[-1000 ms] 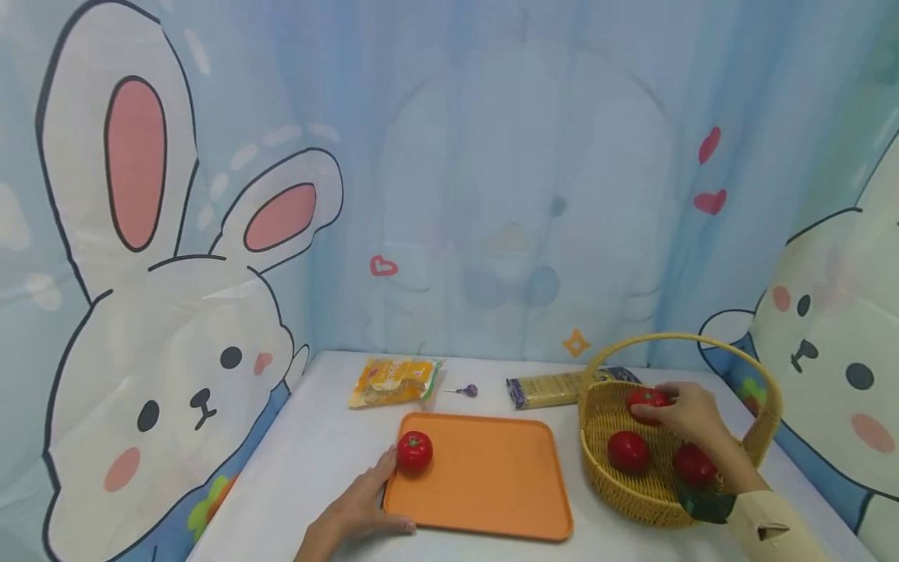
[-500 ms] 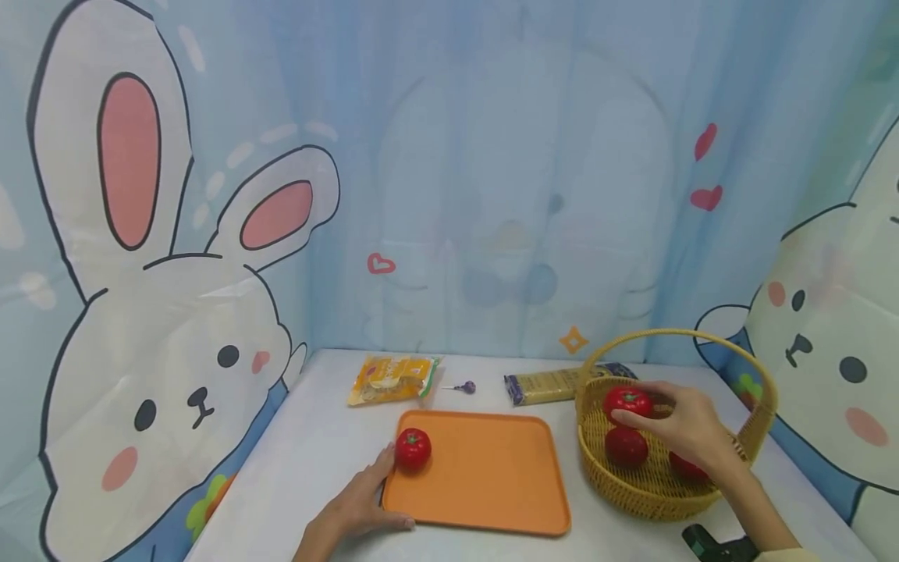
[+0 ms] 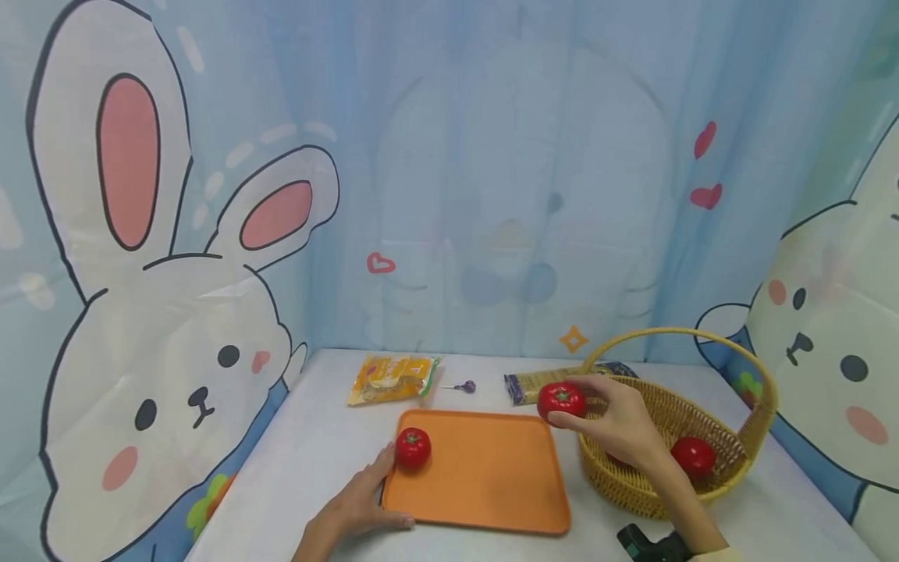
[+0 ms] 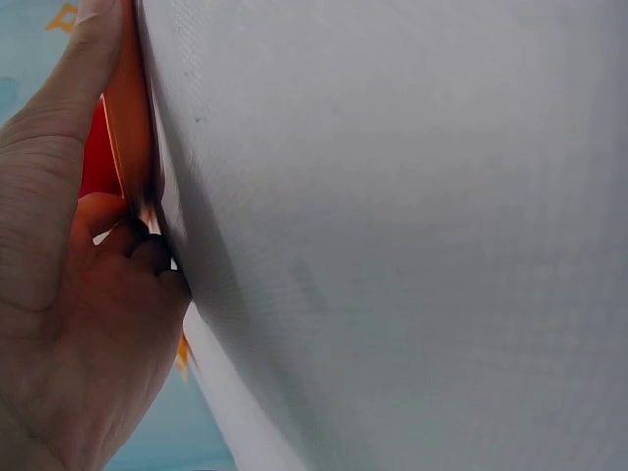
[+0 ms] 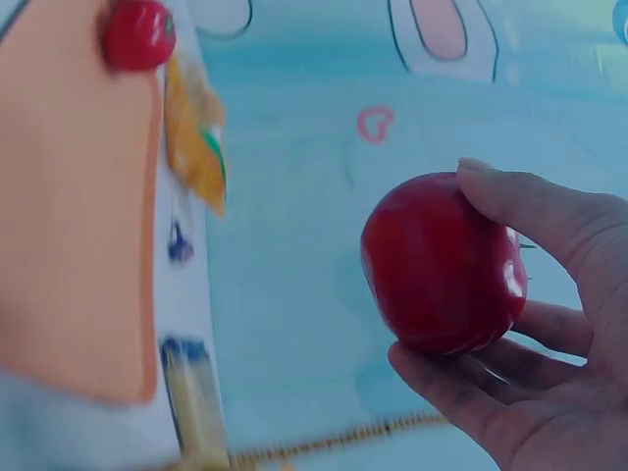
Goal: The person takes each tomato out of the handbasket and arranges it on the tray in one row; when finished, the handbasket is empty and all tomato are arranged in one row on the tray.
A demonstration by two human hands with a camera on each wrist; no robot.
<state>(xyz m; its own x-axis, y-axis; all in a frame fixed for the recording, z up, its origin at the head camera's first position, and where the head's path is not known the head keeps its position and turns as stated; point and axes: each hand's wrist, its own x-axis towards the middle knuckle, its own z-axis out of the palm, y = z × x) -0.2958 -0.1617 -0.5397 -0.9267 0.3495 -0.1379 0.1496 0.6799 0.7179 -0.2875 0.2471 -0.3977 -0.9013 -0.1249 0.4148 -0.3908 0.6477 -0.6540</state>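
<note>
My right hand (image 3: pixel 614 417) holds a red tomato (image 3: pixel 562 400) between thumb and fingers, in the air between the basket and the tray's far right corner. The right wrist view shows the tomato (image 5: pixel 442 265) with the thumb on one side and fingers on the other. My left hand (image 3: pixel 358 499) grips the near left corner of the orange tray (image 3: pixel 485 476), thumb along the front edge and fingers at the left side. A second tomato (image 3: pixel 413 449) sits on the tray's left side. The yellow wicker basket (image 3: pixel 625 496) contains a round red fruit (image 3: pixel 694 458); another is mostly hidden behind my right hand.
Along the back of the white table lie a yellow food packet (image 3: pixel 393 380), a small purple lollipop (image 3: pixel 467 387) and a long golden packet (image 3: pixel 537 385). The basket's tall arched handle (image 3: pixel 674 332) rises on the right. A rabbit-print curtain (image 3: pixel 449 195) hangs behind.
My right hand has lifted the tomato out of the basket and carried it left toward the tray. The left hand, the tray and its tomato stay in place.
</note>
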